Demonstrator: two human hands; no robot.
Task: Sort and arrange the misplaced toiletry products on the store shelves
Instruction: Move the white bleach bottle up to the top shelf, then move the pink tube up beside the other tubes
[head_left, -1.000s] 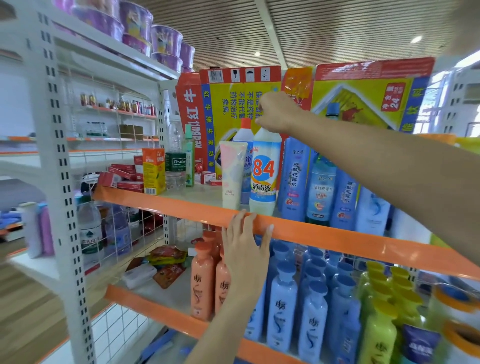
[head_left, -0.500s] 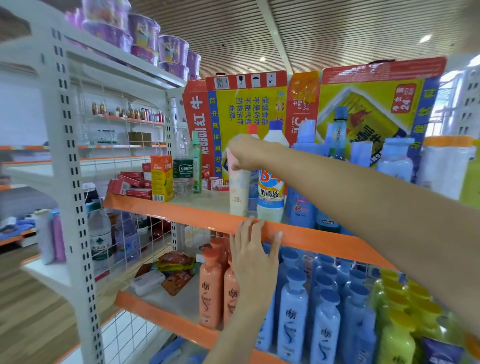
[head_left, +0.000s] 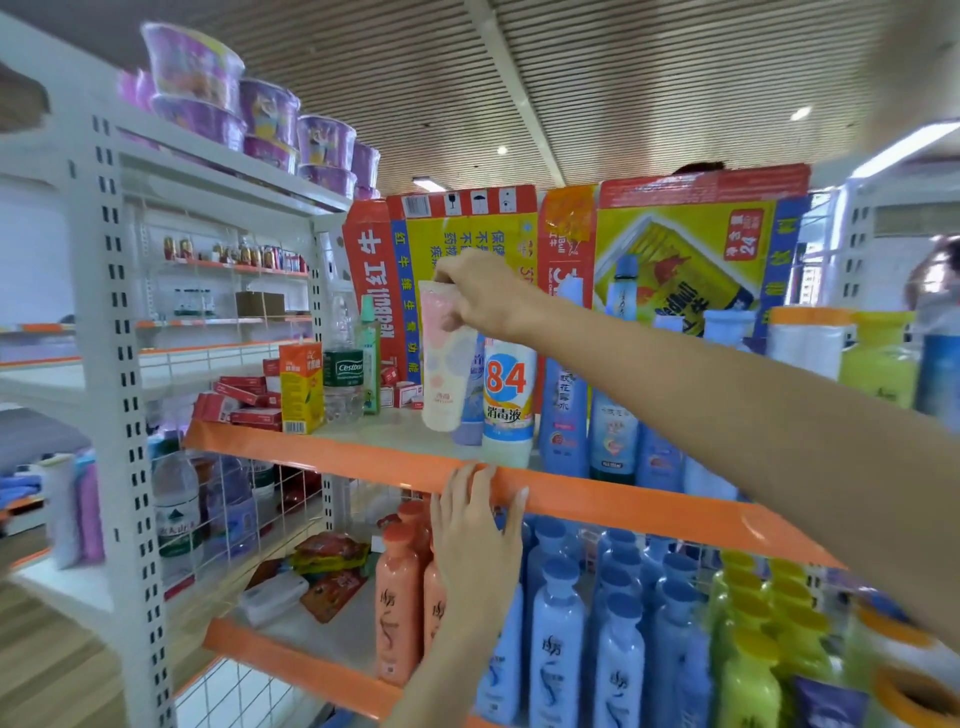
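My right hand (head_left: 480, 293) grips the top of a pale pink and cream tube (head_left: 443, 374) that stands cap-down on the orange-edged upper shelf (head_left: 613, 501). Right beside the tube stands a white "84" disinfectant bottle (head_left: 508, 402), with blue bottles (head_left: 563, 415) further right. My left hand (head_left: 475, 535) rests flat, fingers spread, on the shelf's orange front lip. Below it are peach shampoo bottles (head_left: 397, 603), light blue shampoo bottles (head_left: 556, 629) and green bottles (head_left: 748, 670) in rows.
Left on the upper shelf are red boxes (head_left: 244, 402), an orange carton (head_left: 301, 387), a water bottle (head_left: 343, 379) and a green spray bottle (head_left: 370, 353). Large yellow-red cartons (head_left: 675, 249) back the shelf. Purple noodle cups (head_left: 249, 114) sit on top. Snack packets (head_left: 330, 556) lie below.
My right hand left the "84" bottle's cap, moved left and closed on the top of the pink tube. My left hand stayed on the shelf lip. The camera moved closer.
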